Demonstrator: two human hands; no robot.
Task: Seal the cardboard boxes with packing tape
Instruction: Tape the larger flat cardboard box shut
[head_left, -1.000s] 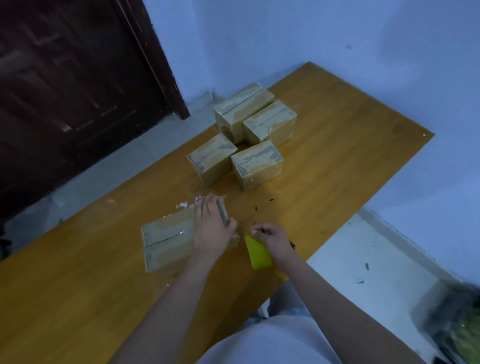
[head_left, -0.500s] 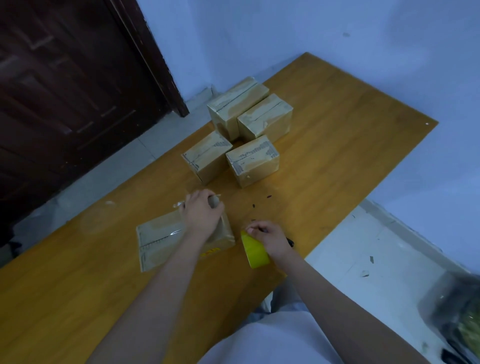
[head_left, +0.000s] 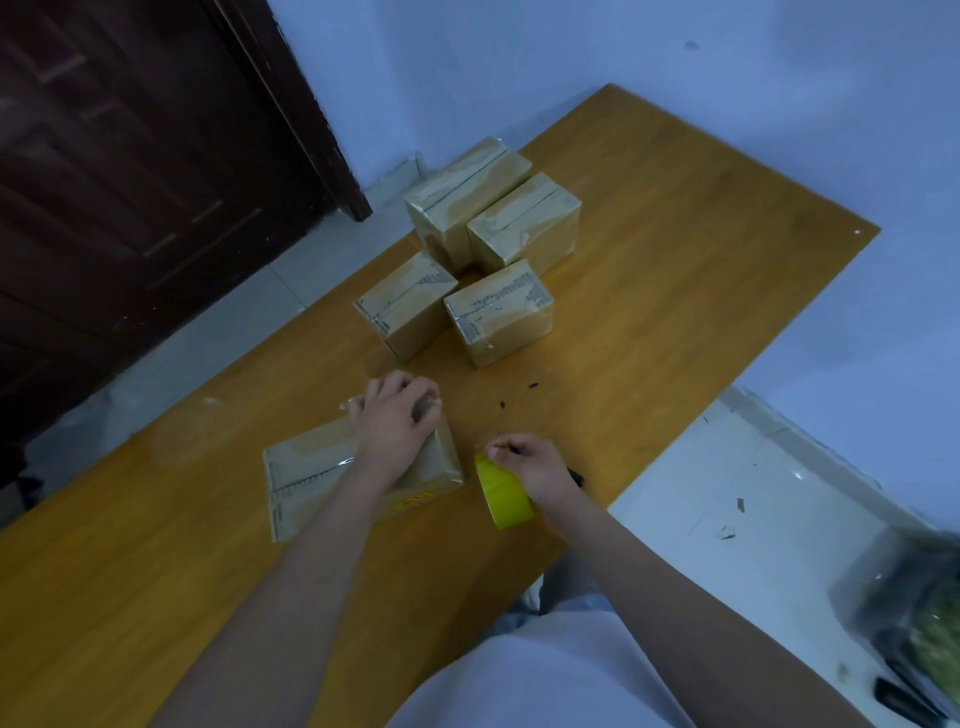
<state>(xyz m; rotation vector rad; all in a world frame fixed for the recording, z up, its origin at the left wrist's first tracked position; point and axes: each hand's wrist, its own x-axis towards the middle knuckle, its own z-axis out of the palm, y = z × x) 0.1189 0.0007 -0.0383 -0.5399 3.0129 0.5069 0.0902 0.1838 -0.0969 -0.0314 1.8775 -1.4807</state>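
A flat cardboard box (head_left: 311, 467) with clear tape along its top seam lies on the wooden table (head_left: 675, 270) in front of me. My left hand (head_left: 400, 421) grips its far right end, fingers curled over the edge. Just right of the box, my right hand (head_left: 535, 467) holds a yellow roll of packing tape (head_left: 501, 493) upright on the table. A thin dark tool (head_left: 576, 475) sticks out behind that hand. What it is, I cannot tell.
Several taped boxes stand grouped farther back: two near ones (head_left: 405, 306) (head_left: 498, 312) and two behind (head_left: 467, 192) (head_left: 524, 218). Dark scraps (head_left: 519, 395) dot the table. A dark door (head_left: 130, 182) is at left, a blurred bag (head_left: 914, 623) on the floor at right.
My left hand's fingers went from lying flat on the box top to curling over its far end. The right hand and tape roll stayed put.
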